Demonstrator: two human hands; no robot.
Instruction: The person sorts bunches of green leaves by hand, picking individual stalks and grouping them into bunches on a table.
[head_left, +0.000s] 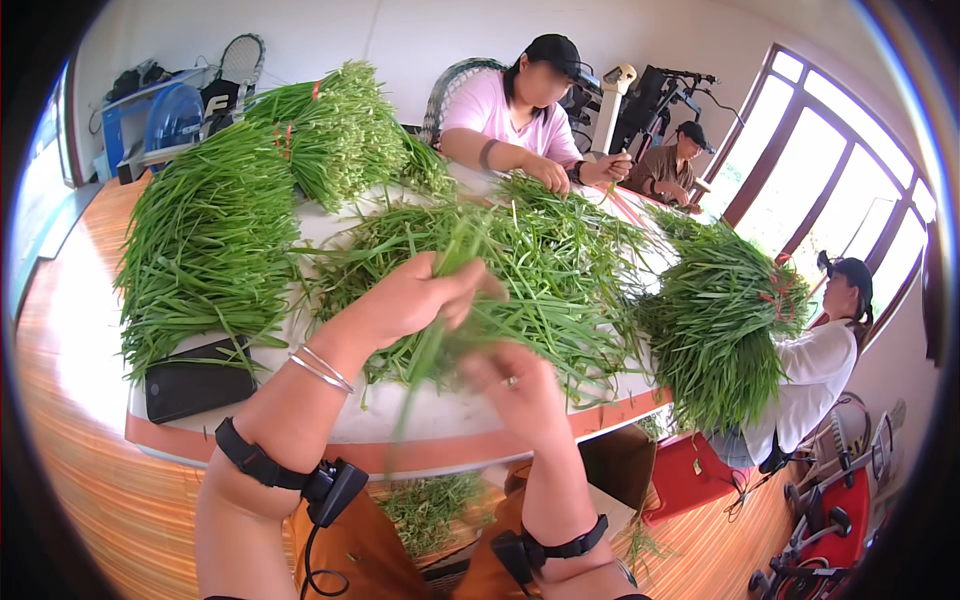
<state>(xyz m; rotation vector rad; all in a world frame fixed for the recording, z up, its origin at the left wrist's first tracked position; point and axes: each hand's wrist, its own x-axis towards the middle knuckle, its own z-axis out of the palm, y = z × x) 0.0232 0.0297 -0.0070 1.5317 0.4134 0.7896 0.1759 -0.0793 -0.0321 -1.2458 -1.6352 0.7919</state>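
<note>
My left hand (412, 296) is closed around a few long green leafy stalks (425, 360), which look like garlic chives. They stick up past the fingers and hang down below the hand over the near table edge. My right hand (517, 379) is just right of and below the left one, blurred by motion, with curled fingers; whether it grips any leaf cannot be made out. Under and beyond both hands spreads a loose, tangled heap of the same greens (555, 292) on the white table (360, 420).
Tied bundles of greens (210, 240) are stacked at the table's left, beside a black flat case (199, 386). Another tied bundle (712, 322) lies at the right. A person (517, 112) sits across, handling stalks; two others sit further right. A red container (686, 476) stands below the table.
</note>
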